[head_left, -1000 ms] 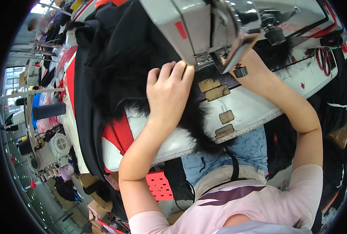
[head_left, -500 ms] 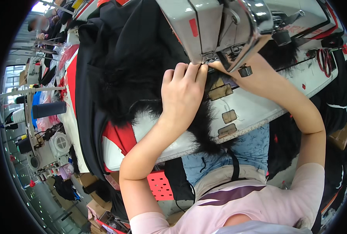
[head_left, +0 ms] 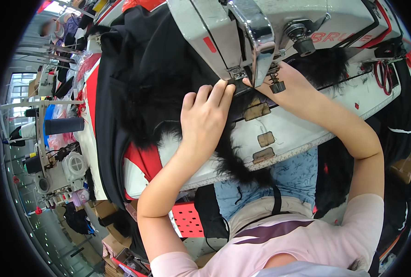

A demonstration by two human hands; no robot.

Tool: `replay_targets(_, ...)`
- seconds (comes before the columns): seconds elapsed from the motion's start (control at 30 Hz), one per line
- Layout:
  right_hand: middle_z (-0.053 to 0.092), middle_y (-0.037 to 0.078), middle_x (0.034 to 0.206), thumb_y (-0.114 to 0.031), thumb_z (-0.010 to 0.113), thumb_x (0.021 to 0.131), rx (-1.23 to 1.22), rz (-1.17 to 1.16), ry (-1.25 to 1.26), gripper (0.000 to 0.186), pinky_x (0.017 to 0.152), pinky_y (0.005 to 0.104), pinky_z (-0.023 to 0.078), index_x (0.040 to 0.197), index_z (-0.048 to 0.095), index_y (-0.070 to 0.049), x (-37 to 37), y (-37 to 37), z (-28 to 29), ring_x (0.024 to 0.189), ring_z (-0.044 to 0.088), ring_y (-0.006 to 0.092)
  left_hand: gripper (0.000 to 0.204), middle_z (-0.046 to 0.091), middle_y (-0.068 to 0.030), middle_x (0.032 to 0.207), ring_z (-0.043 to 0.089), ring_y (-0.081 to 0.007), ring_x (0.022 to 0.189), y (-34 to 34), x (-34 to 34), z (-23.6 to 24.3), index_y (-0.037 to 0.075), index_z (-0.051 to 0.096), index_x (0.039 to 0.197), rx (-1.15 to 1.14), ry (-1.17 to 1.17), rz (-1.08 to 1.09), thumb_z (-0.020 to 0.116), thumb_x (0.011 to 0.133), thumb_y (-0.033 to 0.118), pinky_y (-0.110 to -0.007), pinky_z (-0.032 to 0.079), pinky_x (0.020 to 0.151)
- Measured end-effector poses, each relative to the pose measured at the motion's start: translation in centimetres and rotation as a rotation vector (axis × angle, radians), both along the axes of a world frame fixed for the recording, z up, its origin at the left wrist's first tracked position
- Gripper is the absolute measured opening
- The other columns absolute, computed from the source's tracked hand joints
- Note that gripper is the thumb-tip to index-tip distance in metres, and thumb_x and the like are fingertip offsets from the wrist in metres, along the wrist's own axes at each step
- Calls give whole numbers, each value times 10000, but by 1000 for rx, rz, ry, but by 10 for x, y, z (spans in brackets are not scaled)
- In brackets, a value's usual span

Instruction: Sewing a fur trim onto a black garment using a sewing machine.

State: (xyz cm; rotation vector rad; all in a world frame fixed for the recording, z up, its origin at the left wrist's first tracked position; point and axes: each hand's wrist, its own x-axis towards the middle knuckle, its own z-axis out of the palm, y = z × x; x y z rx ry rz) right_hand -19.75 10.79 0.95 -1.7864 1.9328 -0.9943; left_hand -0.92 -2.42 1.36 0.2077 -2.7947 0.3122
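Observation:
My left hand (head_left: 203, 117) presses down with curled fingers on black fabric (head_left: 148, 60), its fingertips just below and left of the presser foot of a white sewing machine (head_left: 201, 27). My right hand (head_left: 295, 92) is right of the needle area, thumb tip reaching in toward the foot; its fingers are largely hidden by the chrome guard and knob. Black fur trim (head_left: 242, 168) runs from under my left hand over the table's front edge. A piece of red cloth (head_left: 138, 161) lies left of my left forearm.
Red-handled scissors (head_left: 383, 76) lie at the table's (head_left: 297, 134) right end. Another machine with a white motor (head_left: 74, 168) stands at left, and a person (head_left: 58, 30) is in the background. A red perforated panel (head_left: 187, 219) and a cardboard box (head_left: 404, 166) are below table level.
The whole view shifted right, then back left and slightly down. Both hands stay beside the presser foot, with only slight shifts of my left fingers on the fabric.

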Motion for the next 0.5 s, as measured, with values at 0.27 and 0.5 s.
replay_targets(0.27, 552, -21, 905, -164, 668, 639, -200, -9, 910, 21, 711, 294, 419, 632, 666, -144, -9, 9, -13, 1010, 503, 163, 292, 601, 25, 998, 547, -133, 889, 2, -15, -13, 115, 684, 1099, -73, 69, -34, 630, 813, 137, -304, 385, 856)
replay_targets(0.5, 632, 125, 1039, -134, 630, 868, -71, -26, 558, 155, 889, 424, 461, 1007, 659, -71, -4, 12, -6, 1027, 551, 356, 157, 575, 29, 928, 551, -145, 892, -2, -23, -17, 164, 604, 904, -63, 215, -5, 625, 754, 124, -348, 365, 855)
